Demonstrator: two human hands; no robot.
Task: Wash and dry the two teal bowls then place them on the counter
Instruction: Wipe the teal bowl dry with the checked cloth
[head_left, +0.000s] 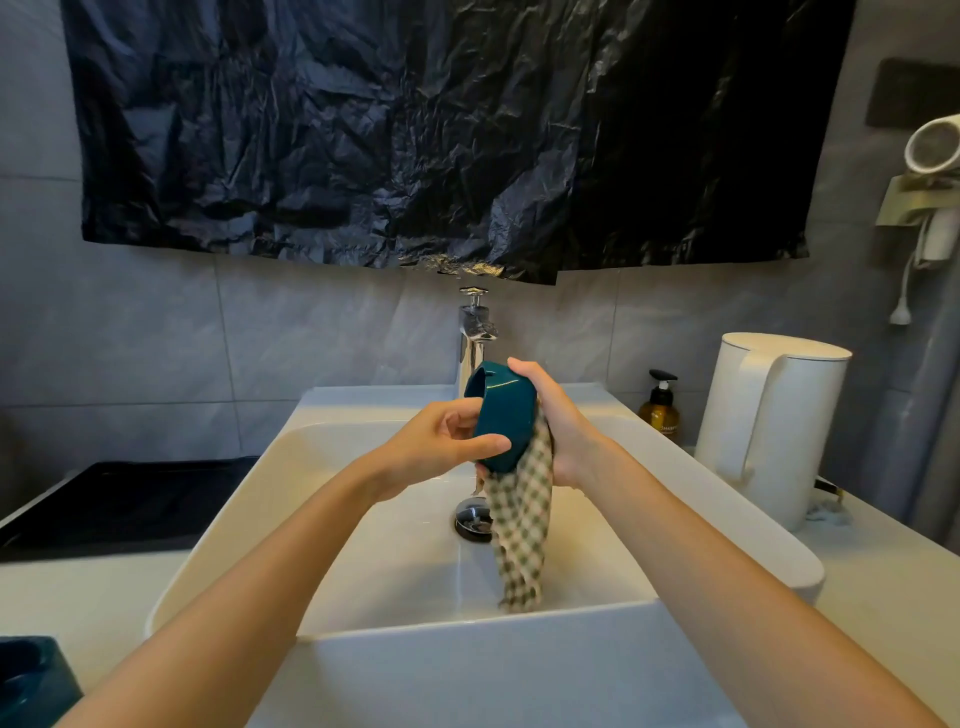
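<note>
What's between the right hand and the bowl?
The checked cloth, in the head view: the right hand holds it against the bowl, its tail hanging into the sink.

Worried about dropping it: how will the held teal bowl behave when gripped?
The bowl looks glossy, so probably slippery, especially wet. Undeformed in the left hand, likely rigid. Dropped into the sink, it might chip.

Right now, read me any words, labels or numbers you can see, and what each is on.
"SHAMP…" on the label of the amber pump bottle; the rest is too small and blurred to read.
No text shows on the white kettle, the teal bowl or the checked cloth.
</note>
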